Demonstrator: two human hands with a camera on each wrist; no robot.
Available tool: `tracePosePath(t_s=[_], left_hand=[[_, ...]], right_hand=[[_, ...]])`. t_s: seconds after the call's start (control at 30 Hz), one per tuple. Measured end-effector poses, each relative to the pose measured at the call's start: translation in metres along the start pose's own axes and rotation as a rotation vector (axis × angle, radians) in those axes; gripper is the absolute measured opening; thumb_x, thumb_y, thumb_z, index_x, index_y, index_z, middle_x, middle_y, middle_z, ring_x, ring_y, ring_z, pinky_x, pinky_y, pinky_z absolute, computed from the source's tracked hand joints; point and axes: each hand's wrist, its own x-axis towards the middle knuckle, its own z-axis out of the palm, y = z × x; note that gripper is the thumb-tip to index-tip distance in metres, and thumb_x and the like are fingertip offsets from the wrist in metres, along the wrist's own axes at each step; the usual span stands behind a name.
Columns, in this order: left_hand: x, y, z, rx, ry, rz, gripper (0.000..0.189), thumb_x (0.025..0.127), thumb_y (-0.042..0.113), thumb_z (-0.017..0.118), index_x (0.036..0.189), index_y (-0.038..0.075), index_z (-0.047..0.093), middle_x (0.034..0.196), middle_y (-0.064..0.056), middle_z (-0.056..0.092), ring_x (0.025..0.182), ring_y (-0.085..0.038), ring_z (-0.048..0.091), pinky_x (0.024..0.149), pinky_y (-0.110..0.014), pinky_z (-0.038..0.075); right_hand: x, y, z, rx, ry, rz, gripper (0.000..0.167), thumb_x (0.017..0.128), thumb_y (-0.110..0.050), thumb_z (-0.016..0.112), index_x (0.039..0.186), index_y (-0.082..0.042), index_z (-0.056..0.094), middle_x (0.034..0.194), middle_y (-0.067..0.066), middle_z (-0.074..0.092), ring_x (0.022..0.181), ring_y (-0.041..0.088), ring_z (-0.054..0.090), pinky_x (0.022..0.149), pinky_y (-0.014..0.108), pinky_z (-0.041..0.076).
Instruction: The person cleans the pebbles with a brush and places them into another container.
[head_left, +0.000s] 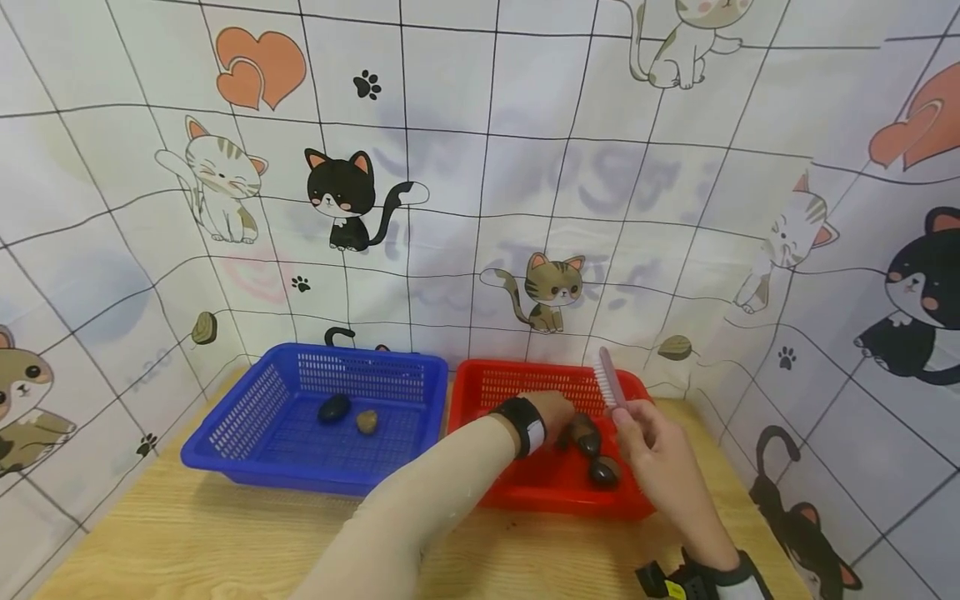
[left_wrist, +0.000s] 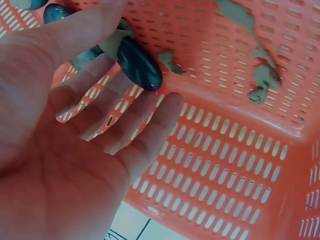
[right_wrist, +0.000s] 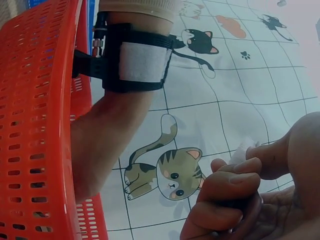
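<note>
My left hand reaches down into the red basket. In the left wrist view its fingers are spread and loosely bent beside a dark, smooth stone smeared with mud, the thumb passing over it. More dark stones, one of them a glossy stone, lie in the red basket near that hand. Over the basket's right side, my right hand grips a pink brush with white bristles by its lower end, head upward. In the right wrist view the fingers curl round the handle and hide most of it.
To the left stands a blue basket holding a black stone and a small tan stone. Mud clumps stick inside the red basket. Both baskets sit on a wooden table against a cat-patterned wall covering.
</note>
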Motion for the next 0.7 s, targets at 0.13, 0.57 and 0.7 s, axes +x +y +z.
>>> tracePosePath(t_s=[0.13,0.57,0.7], left_hand=[[0.011,-0.005,0.01,0.048,-0.004,-0.02,0.008,0.102,0.02,0.093,0.099,0.023,0.086,0.077,0.005,0.073,0.076,-0.015,0.068,0.07,-0.026,0.057],[0.021,-0.018,0.016,0.031,0.069,0.052,0.008,0.103,0.011,0.089,0.102,0.02,0.089,0.082,0.006,0.074,0.082,-0.014,0.067,0.076,-0.024,0.057],[0.04,-0.023,0.029,0.11,0.076,0.047,0.013,0.1,0.015,0.095,0.099,0.026,0.088,0.082,0.008,0.076,0.08,-0.013,0.068,0.076,-0.024,0.061]], right_hand=[[-0.001,-0.001,-0.002,-0.002,0.006,-0.013,0.039,0.123,-0.033,0.062,0.143,-0.001,0.07,0.109,0.015,0.077,0.095,0.024,0.065,0.076,0.023,0.059],[-0.001,-0.002,-0.002,0.016,0.009,-0.003,0.037,0.122,-0.031,0.064,0.143,-0.002,0.071,0.108,0.013,0.074,0.094,0.022,0.063,0.075,0.023,0.057],[-0.001,-0.002,-0.002,0.019,0.007,0.011,0.036,0.122,-0.031,0.064,0.143,-0.002,0.07,0.107,0.012,0.073,0.094,0.02,0.062,0.074,0.023,0.056]])
